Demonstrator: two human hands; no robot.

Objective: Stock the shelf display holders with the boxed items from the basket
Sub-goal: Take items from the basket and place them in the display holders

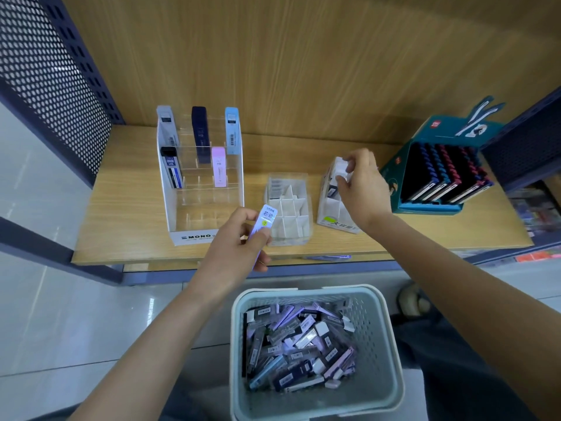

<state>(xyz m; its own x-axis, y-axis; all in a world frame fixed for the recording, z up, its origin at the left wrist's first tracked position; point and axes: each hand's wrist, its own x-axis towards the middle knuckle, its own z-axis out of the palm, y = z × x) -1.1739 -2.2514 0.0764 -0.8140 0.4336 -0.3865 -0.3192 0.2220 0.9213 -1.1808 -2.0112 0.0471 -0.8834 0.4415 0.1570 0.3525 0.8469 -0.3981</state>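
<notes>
A pale blue basket (385,344) below the shelf edge is filled with several small boxed items (299,347). My left hand (236,247) grips a slim pale box (264,221) with a yellow dot, held above the shelf's front edge, just left of a clear gridded holder (290,205). My right hand (361,183) pinches a small white box (342,169) at the top of a white tilted holder (334,205). At the left, a clear MONO tiered holder (200,177) carries several upright boxes.
The wooden shelf (127,214) has a wood back panel and a dark perforated side panel (48,71) at the left. A teal display box (440,168) of dark notebooks stands at the right. A thin purple item (328,257) lies along the shelf's front edge.
</notes>
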